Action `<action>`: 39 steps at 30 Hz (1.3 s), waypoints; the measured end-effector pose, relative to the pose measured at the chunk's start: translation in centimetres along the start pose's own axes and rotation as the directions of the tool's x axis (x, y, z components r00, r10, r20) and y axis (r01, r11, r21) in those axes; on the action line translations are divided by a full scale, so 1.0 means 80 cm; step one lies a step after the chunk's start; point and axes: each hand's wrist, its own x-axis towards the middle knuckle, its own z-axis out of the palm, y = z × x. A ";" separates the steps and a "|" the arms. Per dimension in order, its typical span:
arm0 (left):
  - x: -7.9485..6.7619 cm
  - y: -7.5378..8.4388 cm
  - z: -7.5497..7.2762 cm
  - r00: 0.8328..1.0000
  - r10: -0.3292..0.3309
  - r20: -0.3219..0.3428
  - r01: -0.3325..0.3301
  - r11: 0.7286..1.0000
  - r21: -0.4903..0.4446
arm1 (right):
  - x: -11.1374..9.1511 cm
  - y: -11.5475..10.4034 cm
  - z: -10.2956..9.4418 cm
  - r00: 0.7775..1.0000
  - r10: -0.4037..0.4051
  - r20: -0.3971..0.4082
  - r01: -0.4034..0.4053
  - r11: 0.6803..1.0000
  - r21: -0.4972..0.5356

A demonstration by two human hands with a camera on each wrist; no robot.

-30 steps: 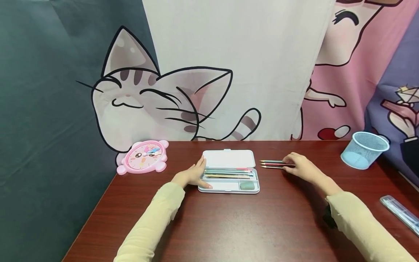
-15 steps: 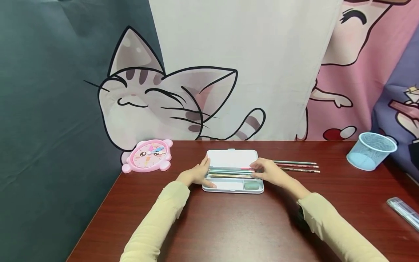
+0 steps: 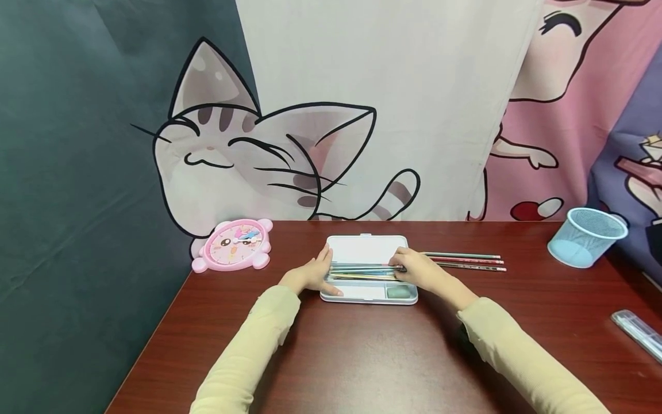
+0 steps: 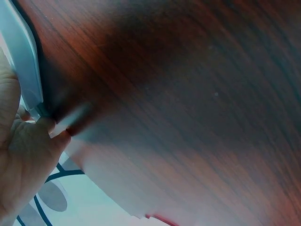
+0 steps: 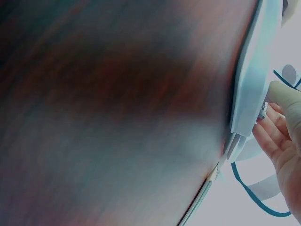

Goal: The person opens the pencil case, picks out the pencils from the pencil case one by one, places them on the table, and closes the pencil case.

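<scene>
A white pencil case (image 3: 351, 293) lies with its lid (image 3: 367, 248) folded back. Several slim pens (image 3: 359, 271) lie in its long compartment, and a grey-green eraser (image 3: 398, 292) sits in the small front one. My left hand (image 3: 310, 275) rests on the case's left end, thumb and fingers spread apart. At the right end my right hand (image 3: 418, 269) reaches into the case and pinches the ends of some pens; how many is hidden. A small metallic tip (image 5: 262, 112) shows between thumb and fingers in the right wrist view. Three pencils (image 3: 468, 261) lie on the table to the right.
A pink toy clock (image 3: 233, 245) lies at the back left. A light blue mesh pen holder (image 3: 587, 238) stands at the back right. Near the right edge is a slim clear-topped box (image 3: 637, 333). A printed cloth (image 3: 439, 115) hangs behind the brown table (image 3: 372, 356).
My right hand has let go of the three pencils on the table and moved left to the case, where its fingers have gone in among the pens. The left hand has stayed on the case.
</scene>
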 end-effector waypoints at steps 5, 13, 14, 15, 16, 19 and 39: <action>0.001 -0.002 0.000 1.000 -0.002 0.004 0.002 1.000 -0.005 | 0.001 0.004 0.001 0.999 0.033 0.003 -0.034 0.991 0.126; 0.004 -0.003 0.002 1.000 0.004 0.011 -0.004 1.000 0.012 | -0.007 0.008 0.000 0.992 0.099 -0.080 -0.074 0.959 0.275; 0.004 -0.003 0.002 1.000 0.002 0.012 -0.002 1.000 0.012 | -0.009 0.009 -0.001 0.990 0.115 -0.085 -0.086 0.953 0.290; 0.004 -0.003 0.002 1.000 0.000 0.013 0.000 1.000 0.008 | -0.010 0.010 -0.001 0.987 0.131 -0.088 -0.099 0.948 0.301; 0.004 -0.003 0.002 1.000 -0.005 0.016 0.005 1.000 0.004 | -0.011 0.011 -0.002 0.985 0.148 -0.091 -0.113 0.944 0.311; 0.004 -0.002 0.002 1.000 -0.011 0.021 0.011 1.000 -0.005 | -0.017 0.014 -0.005 0.977 0.195 -0.091 -0.153 0.928 0.339; 0.004 -0.001 0.002 1.000 -0.009 0.026 0.010 0.999 -0.031 | -0.104 0.074 -0.052 0.938 0.329 -0.106 -0.266 0.883 0.386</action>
